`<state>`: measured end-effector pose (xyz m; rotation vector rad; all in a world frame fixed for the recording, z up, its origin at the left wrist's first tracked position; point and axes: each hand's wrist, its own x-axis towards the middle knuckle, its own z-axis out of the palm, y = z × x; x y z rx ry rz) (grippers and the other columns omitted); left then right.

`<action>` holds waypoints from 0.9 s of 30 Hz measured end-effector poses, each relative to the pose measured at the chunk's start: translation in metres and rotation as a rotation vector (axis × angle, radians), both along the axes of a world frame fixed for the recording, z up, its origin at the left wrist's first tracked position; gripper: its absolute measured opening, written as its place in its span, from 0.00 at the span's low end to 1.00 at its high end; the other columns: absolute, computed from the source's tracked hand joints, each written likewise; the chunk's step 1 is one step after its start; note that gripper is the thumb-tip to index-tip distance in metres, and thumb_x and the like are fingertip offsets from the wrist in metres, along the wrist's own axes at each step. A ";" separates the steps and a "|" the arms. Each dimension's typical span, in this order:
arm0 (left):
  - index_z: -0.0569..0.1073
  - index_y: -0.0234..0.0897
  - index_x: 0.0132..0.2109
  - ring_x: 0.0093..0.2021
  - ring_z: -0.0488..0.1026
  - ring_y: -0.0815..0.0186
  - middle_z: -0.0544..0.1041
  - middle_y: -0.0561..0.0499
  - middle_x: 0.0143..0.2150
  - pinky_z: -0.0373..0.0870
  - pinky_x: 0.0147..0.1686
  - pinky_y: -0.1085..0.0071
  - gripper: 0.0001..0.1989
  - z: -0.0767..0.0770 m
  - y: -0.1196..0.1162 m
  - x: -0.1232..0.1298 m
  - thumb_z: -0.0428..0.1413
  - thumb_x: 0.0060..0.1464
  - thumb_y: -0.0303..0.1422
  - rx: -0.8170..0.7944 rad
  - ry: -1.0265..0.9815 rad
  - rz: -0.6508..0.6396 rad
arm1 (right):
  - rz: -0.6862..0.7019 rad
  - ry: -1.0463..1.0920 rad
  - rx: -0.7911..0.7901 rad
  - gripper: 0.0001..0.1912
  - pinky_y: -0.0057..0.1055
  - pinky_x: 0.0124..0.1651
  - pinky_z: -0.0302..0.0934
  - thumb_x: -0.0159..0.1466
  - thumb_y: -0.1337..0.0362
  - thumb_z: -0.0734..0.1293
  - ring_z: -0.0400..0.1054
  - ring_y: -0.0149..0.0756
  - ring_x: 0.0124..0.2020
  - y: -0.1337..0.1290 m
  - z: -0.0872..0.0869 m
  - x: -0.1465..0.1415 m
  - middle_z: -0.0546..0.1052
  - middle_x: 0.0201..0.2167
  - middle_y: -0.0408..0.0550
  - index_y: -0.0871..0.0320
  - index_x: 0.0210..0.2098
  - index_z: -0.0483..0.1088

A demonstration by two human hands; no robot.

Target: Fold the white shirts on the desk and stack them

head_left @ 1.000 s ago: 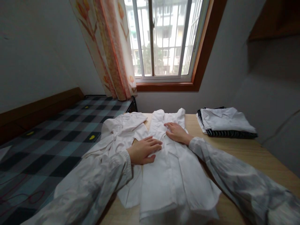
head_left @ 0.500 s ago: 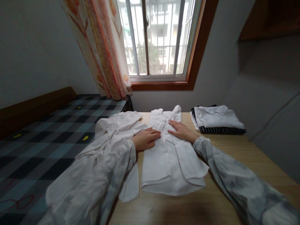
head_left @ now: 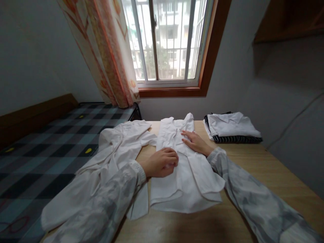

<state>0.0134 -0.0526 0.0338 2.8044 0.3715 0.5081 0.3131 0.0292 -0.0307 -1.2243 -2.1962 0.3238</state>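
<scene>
window with a brown frame is set in the far wall, a flowered curtain hung at its left; a wooden shelf is fixed high at right. below, a light wood desk is placed with a bed at its left, covered in dark checks, a red cord lying on it.

shirt: white, laid lengthwise on the middle of the desk, hem toward the camera, two raised corners at the far end. its front panels are parted at the hem, and a lower layer is seen beneath.

left hand: placed over the left part of the shirt, fingers curled inward. whether cloth is pinched in this grip cannot be told, as the fingertips are hidden.

right hand: rested on the shirt's upper right part, farther from the camera than the left; grip unclosed, fingers extended over the cloth.

second shirt: white, rumpled, spread left of the first, partly covered by the left sleeve.

stack: folded, white cloth on top, dark striped cloth beneath, set at the desk's far right, apart from the right hand.
</scene>
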 end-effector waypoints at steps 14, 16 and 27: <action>0.79 0.42 0.48 0.60 0.78 0.56 0.84 0.43 0.51 0.68 0.72 0.52 0.11 0.017 -0.002 -0.004 0.51 0.76 0.31 -0.082 0.033 -0.050 | -0.011 0.002 -0.002 0.26 0.60 0.81 0.51 0.77 0.51 0.64 0.65 0.53 0.77 -0.001 0.003 -0.002 0.70 0.76 0.56 0.52 0.69 0.74; 0.78 0.40 0.48 0.57 0.78 0.56 0.83 0.42 0.49 0.72 0.67 0.54 0.13 0.020 -0.006 -0.002 0.48 0.78 0.34 -0.102 0.028 -0.005 | -0.011 0.001 -0.001 0.25 0.59 0.80 0.52 0.77 0.52 0.64 0.65 0.53 0.77 -0.002 0.003 -0.002 0.70 0.76 0.56 0.52 0.70 0.74; 0.77 0.41 0.50 0.56 0.77 0.59 0.82 0.47 0.49 0.60 0.77 0.50 0.11 -0.007 -0.003 0.002 0.50 0.79 0.35 -0.079 0.014 0.051 | 0.008 0.011 0.017 0.25 0.57 0.79 0.55 0.77 0.52 0.64 0.66 0.53 0.76 -0.001 0.003 -0.003 0.71 0.76 0.56 0.52 0.69 0.75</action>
